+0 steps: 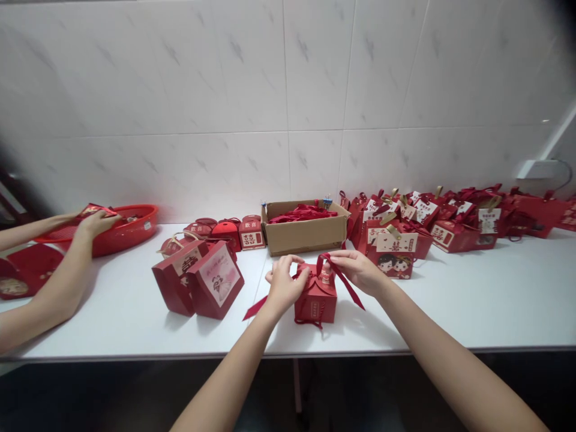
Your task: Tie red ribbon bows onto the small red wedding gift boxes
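A small red gift box (316, 303) stands upright near the table's front edge, with a thin red cord hanging down its front. A dark red ribbon (351, 290) forms a loop above the box's top, its ends trailing to both sides. My right hand (357, 270) pinches the ribbon at the loop, to the right of the box. My left hand (287, 281) is at the box's upper left corner, fingers curled in over the ribbon; what its fingertips grip is hidden behind the hand.
A cardboard box (303, 236) of red ribbons stands behind. Two red boxes (216, 279) are left of centre, with smaller ones behind. Many decorated boxes (391, 249) crowd the right. At far left, another person's hands hold a red packet over a red basin (135, 235).
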Demonstrator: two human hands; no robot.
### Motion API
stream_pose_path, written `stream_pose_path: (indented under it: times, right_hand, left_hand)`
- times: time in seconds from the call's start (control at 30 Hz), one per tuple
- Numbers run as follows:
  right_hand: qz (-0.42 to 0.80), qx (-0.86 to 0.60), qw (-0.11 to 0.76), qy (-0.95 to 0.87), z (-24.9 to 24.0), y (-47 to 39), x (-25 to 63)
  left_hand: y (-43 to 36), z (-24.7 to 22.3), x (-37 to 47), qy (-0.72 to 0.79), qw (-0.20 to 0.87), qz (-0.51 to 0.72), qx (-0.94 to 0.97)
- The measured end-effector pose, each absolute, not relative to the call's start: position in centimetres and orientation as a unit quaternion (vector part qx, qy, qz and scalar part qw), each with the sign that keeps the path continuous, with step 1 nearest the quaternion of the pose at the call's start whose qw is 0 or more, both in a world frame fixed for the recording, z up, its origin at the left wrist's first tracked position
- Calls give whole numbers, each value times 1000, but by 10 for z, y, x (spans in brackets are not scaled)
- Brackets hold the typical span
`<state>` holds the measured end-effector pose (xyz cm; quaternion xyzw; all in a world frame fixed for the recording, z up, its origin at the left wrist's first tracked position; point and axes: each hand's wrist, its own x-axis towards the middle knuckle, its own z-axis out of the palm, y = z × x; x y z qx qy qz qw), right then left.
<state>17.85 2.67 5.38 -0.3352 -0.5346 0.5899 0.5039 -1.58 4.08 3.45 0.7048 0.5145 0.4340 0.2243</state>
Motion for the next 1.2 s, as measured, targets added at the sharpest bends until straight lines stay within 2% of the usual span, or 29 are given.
stream_pose_path:
  times: [0.2,0.4,0.63,0.77,0.9,1.03,1.2]
  right_hand:
    - [566,-370,485,-555,64,21,181]
    - [542,-405,473,-565,67,14,189]
    - [516,-411,454,-599,61,14,180]
    - [484,-414,437,-635,56,18,166]
    - [463,-444,467,-608,51,20,161]
    - [471,-425,483,-604,49,21,158]
    - [377,-498,466,-626,48,25,147]
  left_hand:
    - [42,53,2,404,255,429,767]
    - [46,48,5,416,199,490,740]
    - [44,52,8,412,215,497,733]
    - [44,59,3,398,243,468,751]
    - [51,52,-18,443,286,440,727]
    - [53,41,-40,488,345,345,724]
    - [49,55,-55,467,392,256,750]
